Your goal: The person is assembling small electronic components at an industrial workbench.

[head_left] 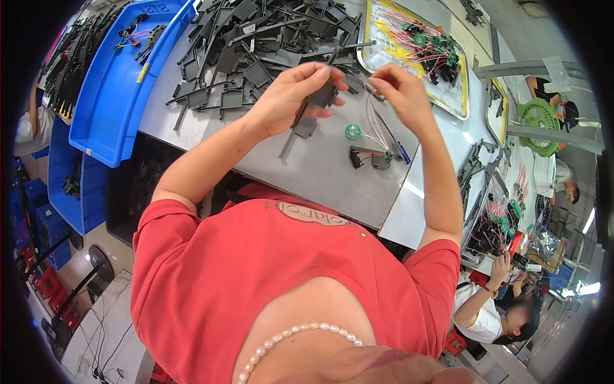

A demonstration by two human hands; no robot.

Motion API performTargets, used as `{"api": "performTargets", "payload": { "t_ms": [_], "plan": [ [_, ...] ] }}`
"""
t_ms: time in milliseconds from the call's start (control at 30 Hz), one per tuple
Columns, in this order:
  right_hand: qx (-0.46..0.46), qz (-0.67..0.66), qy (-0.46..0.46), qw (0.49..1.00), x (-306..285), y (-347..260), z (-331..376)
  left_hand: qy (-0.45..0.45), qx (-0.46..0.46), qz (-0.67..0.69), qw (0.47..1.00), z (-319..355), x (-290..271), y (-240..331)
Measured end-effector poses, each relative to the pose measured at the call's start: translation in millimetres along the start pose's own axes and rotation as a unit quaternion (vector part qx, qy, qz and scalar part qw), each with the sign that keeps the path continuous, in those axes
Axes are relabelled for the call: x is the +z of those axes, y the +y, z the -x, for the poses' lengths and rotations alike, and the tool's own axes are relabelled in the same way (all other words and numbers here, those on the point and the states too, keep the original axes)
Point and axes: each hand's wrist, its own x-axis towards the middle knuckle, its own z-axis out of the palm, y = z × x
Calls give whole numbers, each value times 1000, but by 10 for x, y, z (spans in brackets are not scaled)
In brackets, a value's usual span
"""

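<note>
My left hand (291, 96) grips a dark grey plastic bracket (318, 99) with a long stem, held above the grey worktable (307, 173). My right hand (400, 89) pinches thin red and white wires (374, 118) that hang down to a small green ring part (352, 132). Just below the hands, a black assembled piece with a green part (371, 157) lies on the table. A blue pen-like tool (403, 152) rests beside it.
A big heap of dark plastic brackets (256, 45) covers the far table. A yellow-rimmed tray of wired green parts (425, 48) sits at far right. Blue bins (118, 77) stand at left. Another person (492, 307) works at lower right near a green fan (539, 125).
</note>
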Motion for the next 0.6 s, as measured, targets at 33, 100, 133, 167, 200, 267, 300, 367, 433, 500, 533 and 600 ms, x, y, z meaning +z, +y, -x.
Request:
{"api": "performTargets", "payload": {
  "t_ms": [33,100,133,167,200,267,300,367,433,500,533,600],
  "plan": [
    [25,-43,-13,999,-122,-90,60,7,18,-21,1000,-58,38,43],
    [13,-99,-20,995,-269,-355,264,1,62,-51,997,-245,120,82],
    [9,-109,-21,994,-316,-504,376,-24,94,-31,995,-372,167,76],
    [6,-117,-14,993,-343,-613,481,-38,93,-32,994,-456,263,102],
    [-30,-91,-15,995,-363,-740,588,-54,92,-33,994,-540,374,127],
    [-104,-74,-13,992,-375,-859,734,-140,85,56,985,-696,620,54],
    [-185,7,21,982,-403,-855,751,-181,62,64,979,-717,740,5],
    [-310,132,89,937,-495,-732,719,-214,0,68,975,-677,902,-72],
    [-318,180,134,921,-650,-553,778,-265,-3,44,963,-555,1005,-51],
    [-345,204,186,897,-660,-379,819,-270,-29,29,962,-466,1000,-72],
    [-357,216,202,886,-660,-337,856,-273,-43,13,961,-422,986,-64],
    [-361,220,214,881,-645,-245,933,-261,-65,-33,963,-335,967,-84]
  ]
}}
